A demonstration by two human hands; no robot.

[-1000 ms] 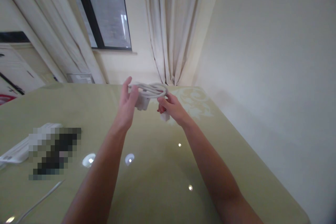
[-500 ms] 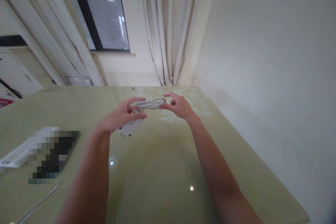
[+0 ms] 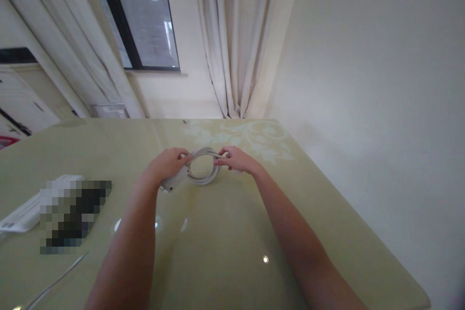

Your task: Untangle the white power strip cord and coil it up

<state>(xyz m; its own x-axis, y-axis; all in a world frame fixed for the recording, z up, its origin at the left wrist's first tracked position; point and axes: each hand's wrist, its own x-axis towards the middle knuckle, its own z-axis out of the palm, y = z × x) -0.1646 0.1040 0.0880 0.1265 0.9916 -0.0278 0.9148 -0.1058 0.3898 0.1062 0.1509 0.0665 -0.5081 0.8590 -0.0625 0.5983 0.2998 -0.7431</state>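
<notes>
The glossy green tabletop (image 3: 327,232) bears pale leaf scrolls; at its far part, on it or just above, is a round, smooth white cable coil (image 3: 202,180) beside a flat-faced white block (image 3: 176,180). The left hand (image 3: 169,163) grips the block; the right hand (image 3: 238,159) pinches the coil's right edge. Half a second ago the coil appeared flattened; now its ring shows open.

Head view — forward, downward

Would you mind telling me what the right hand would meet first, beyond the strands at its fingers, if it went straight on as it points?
Most likely the far side of the coiled cable, beside the left hand, though depth is unclear.
</notes>
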